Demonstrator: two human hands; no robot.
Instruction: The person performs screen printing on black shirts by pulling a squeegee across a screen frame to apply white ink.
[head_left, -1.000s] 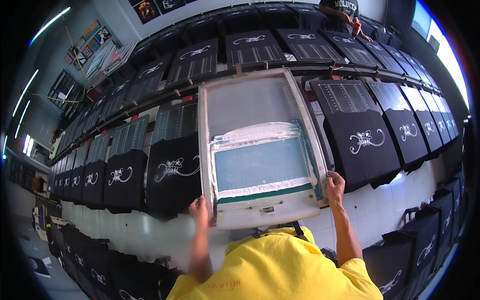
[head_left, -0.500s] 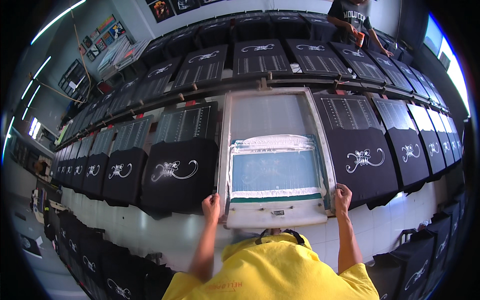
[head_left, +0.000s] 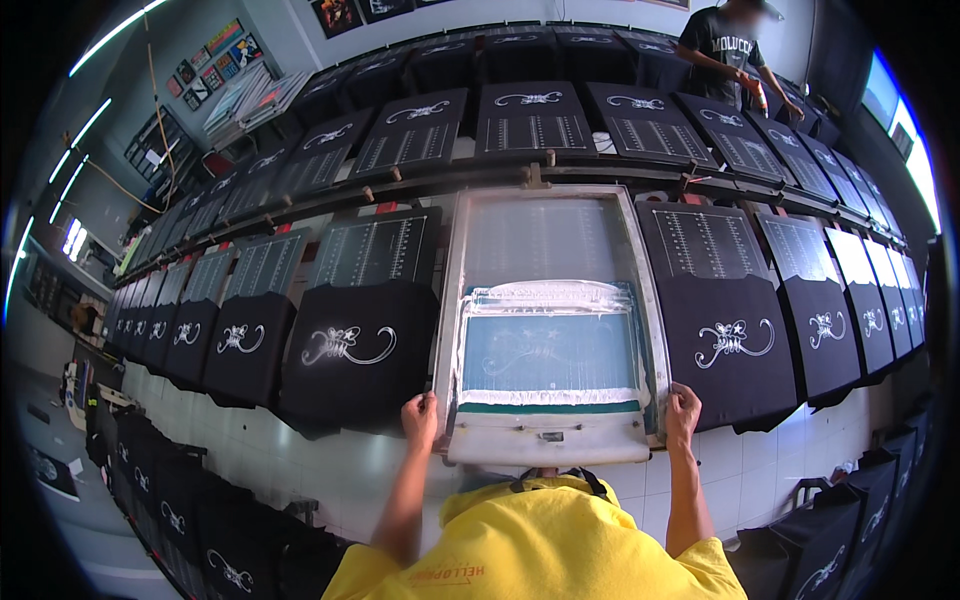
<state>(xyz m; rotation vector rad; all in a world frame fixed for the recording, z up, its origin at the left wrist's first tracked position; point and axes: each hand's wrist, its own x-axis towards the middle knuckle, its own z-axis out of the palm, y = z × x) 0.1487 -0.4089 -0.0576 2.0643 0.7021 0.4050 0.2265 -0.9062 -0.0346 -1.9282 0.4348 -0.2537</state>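
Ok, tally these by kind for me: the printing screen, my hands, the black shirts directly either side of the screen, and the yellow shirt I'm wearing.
Printing screen: 1
Left hand and right hand: 2
Left black shirt and right black shirt: 2
Yellow shirt: 1
Total: 6

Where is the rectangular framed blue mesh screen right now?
In the head view, the screen is just right of centre, between the left hand and right hand, flanked by black printed cloths.
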